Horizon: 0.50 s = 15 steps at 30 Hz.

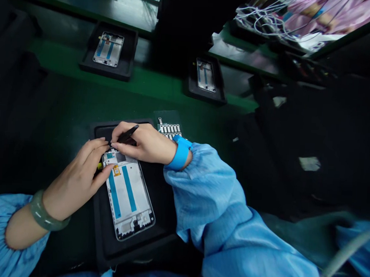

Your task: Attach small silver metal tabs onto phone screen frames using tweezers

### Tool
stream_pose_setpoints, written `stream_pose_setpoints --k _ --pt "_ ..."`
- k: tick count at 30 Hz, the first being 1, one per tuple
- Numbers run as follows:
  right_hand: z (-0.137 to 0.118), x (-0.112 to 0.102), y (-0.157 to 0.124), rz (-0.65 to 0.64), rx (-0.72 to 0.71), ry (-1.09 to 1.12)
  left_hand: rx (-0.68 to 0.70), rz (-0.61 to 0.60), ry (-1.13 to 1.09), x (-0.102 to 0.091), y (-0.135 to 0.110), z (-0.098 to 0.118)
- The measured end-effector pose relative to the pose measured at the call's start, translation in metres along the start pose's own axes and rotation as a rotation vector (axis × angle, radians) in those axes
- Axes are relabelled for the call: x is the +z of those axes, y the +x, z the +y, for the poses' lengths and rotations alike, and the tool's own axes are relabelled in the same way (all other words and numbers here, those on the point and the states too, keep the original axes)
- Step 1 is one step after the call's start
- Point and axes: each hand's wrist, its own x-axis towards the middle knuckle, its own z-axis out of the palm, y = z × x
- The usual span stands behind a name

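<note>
The thin rectangular phone display assembly [128,197], white-backed with two long blue adhesive strips and a slim silver-grey frame, lies flat on a black rectangular tray [128,246] directly below and between the hands. The left hand [76,178] is half closed, its fingers curved over the assembly's upper left corner and its thumb lying across that edge; it appears to steady the part rather than grip it firmly. The right hand [143,144] is pinched closed around a slim black pen-shaped tool [125,134], whose tip meets the left fingertips just above the assembly, so the exact contact point is hidden. A small yellow-orange tab [116,170] sits near the assembly's top edge, beside the left thumb. The assembly is likely light but fragile, with a stiff rim around a panel that may flex or crack under point pressure, and its smooth back could slide on the tray. The safest hold looks to be the long frame edges, away from the tab. A bright blue wrist strap [180,155] circles the right wrist, and a pale green bangle [44,211] circles the left.
</note>
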Motion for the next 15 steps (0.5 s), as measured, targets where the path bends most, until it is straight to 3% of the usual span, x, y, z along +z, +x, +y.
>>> stream_pose_setpoints --k 2,5,9,15 --pt "0.000 0.001 -0.001 -0.015 -0.045 -0.012 0.010 0.008 0.003 0.000 0.000 0.000" --pt "0.003 0.006 -0.006 0.084 -0.080 -0.004 0.016 0.004 -0.002 0.001 0.000 -0.001" --pt "0.006 0.011 -0.013 0.235 0.003 0.058 0.002 0.006 -0.002 0.001 -0.001 -0.002" --pt "0.005 0.009 -0.012 0.208 0.077 0.091 -0.008 -0.006 -0.001 0.002 -0.001 -0.001"
